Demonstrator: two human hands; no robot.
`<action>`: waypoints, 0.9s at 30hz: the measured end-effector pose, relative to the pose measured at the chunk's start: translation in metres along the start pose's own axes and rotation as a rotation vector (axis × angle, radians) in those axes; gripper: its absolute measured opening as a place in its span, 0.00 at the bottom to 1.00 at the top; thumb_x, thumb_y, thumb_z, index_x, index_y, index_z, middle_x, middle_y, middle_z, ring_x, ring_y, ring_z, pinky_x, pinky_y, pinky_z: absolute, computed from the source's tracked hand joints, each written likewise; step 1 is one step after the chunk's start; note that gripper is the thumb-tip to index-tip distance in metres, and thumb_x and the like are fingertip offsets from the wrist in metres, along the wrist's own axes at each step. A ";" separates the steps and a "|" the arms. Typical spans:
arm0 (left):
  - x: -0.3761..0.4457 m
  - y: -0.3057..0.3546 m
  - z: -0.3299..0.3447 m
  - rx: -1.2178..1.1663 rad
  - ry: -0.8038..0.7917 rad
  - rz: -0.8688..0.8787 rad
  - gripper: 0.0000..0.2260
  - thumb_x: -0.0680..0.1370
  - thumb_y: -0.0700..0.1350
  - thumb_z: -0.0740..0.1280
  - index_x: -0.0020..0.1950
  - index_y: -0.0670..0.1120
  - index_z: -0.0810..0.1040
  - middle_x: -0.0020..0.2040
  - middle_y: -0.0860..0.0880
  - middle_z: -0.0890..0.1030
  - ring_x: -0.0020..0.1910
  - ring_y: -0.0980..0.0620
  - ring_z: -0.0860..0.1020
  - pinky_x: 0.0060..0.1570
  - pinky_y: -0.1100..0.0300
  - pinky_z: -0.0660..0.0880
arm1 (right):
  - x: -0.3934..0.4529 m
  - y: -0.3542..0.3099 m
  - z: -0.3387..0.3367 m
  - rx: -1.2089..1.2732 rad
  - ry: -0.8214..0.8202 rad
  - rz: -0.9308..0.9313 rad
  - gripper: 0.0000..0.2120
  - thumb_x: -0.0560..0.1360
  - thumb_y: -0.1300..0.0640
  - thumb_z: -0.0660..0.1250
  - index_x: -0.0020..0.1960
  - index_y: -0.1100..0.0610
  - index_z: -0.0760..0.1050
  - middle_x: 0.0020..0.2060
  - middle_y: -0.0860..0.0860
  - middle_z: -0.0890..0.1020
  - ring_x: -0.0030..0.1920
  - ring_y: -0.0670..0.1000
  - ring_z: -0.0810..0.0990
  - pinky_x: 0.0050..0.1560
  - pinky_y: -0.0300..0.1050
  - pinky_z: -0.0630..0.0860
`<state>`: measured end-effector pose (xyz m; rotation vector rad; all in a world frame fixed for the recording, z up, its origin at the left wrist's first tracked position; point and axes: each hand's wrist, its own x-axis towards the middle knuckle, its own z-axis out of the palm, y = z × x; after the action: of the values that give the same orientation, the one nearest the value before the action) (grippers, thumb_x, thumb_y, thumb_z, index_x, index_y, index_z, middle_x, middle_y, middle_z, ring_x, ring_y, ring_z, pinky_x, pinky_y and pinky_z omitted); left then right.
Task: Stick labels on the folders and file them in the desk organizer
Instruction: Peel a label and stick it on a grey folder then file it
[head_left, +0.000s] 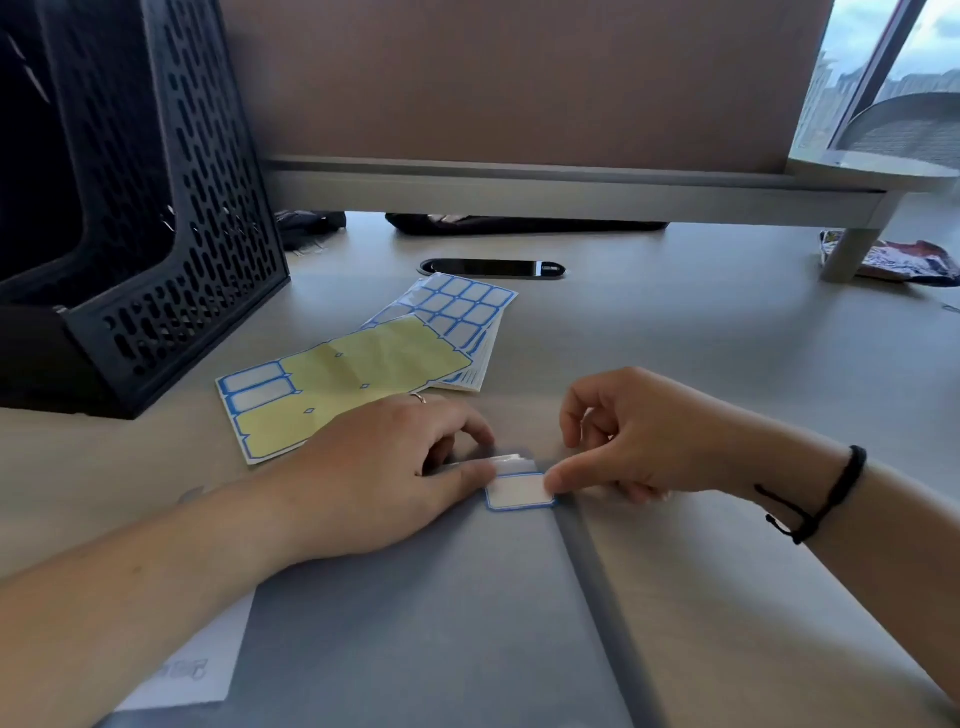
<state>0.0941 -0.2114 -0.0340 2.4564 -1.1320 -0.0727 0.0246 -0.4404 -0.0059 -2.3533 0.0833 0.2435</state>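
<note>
Two hands work on one label (519, 491) at top edge of grey folder (441, 623). My left hand (384, 483) lies flat, fingers straight, keeping folder from sliding. My right hand (623, 441) pinches label's corner, pressing it down. Black organizer (156, 260) waits far left.

No legible text anywhere

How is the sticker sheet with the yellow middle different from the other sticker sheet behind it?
The yellow sheet is mostly peeled: bare yellow backing, with two long labels left at one end. The full sheet behind it shows rows of smaller labels, none visibly missing. The yellow sheet lies partly on top of the full sheet. Both have blue-bordered white labels and lie flat on the desk.
</note>
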 end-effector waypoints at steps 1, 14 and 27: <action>0.000 0.001 0.000 -0.001 0.000 0.000 0.11 0.77 0.63 0.62 0.55 0.61 0.77 0.39 0.56 0.75 0.44 0.58 0.74 0.41 0.63 0.71 | -0.002 0.002 -0.001 0.045 0.008 0.010 0.17 0.67 0.54 0.81 0.42 0.58 0.73 0.22 0.48 0.76 0.20 0.48 0.72 0.22 0.39 0.68; -0.048 0.008 -0.057 0.158 -0.044 -0.187 0.12 0.77 0.62 0.64 0.59 0.62 0.77 0.48 0.60 0.78 0.43 0.63 0.74 0.42 0.65 0.68 | -0.067 -0.023 0.039 -0.113 0.154 -0.061 0.29 0.56 0.31 0.76 0.51 0.43 0.74 0.39 0.45 0.83 0.35 0.41 0.78 0.40 0.42 0.76; -0.157 0.021 -0.036 -0.768 0.376 -0.636 0.17 0.75 0.48 0.74 0.60 0.58 0.73 0.54 0.57 0.76 0.47 0.63 0.78 0.34 0.72 0.74 | -0.133 -0.070 0.136 -0.469 0.096 -0.290 0.30 0.74 0.29 0.59 0.72 0.40 0.61 0.75 0.38 0.59 0.76 0.41 0.53 0.77 0.41 0.49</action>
<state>-0.0173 -0.0952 -0.0133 1.9033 -0.0816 -0.1840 -0.1169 -0.2970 -0.0261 -2.8010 -0.2977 0.0037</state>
